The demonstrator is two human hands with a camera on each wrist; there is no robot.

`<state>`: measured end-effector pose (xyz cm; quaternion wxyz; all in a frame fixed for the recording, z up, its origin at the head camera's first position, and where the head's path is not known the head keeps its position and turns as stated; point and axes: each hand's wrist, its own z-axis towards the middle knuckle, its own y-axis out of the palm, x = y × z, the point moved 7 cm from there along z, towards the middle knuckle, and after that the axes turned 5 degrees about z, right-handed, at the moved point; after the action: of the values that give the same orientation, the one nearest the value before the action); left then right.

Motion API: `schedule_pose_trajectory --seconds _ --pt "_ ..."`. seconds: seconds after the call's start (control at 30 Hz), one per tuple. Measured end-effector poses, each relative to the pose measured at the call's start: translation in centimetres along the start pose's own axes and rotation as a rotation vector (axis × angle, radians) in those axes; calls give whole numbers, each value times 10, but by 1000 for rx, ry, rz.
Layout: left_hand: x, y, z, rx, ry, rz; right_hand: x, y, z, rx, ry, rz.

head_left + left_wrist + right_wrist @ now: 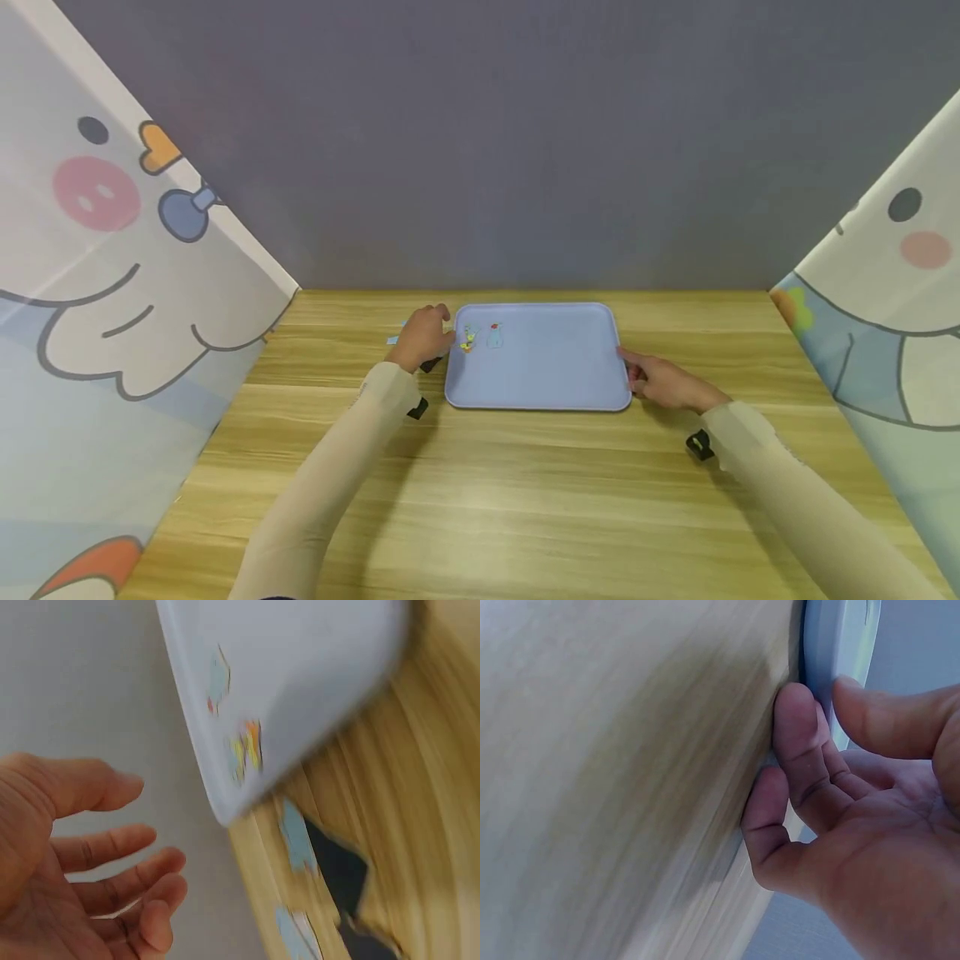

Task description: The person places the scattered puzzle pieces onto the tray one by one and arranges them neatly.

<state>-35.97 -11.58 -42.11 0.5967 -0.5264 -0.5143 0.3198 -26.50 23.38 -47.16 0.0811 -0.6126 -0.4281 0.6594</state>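
Observation:
A pale blue rectangular tray lies on the wooden table. At its right side my right hand pinches the rim; in the right wrist view the thumb is against the rim and curled fingers are by its lower edge. My left hand is beside the tray's left rim, fingers loosely bent and holding nothing. Two small flat cut-out pieces lie in the tray's left part: a yellow-and-green piece and a light blue piece with a red tip.
Light blue flat pieces lie on the table left of the tray, partly hidden by the left hand in the head view. Dark flat shapes are next to them. A grey wall stands behind; cartoon-printed panels flank the table.

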Motion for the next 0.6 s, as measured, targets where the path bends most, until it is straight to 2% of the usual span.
schedule_pose_trajectory --seconds 0.27,0.47,0.6 --pt "-36 -2 -25 18 15 8 0 2 -1 1 -1 13" --pt "-49 8 -42 -29 39 0 1 2 0 -4 -10 18" --pt "-56 12 -48 -32 41 -10 1 2 1 -8 -13 26"
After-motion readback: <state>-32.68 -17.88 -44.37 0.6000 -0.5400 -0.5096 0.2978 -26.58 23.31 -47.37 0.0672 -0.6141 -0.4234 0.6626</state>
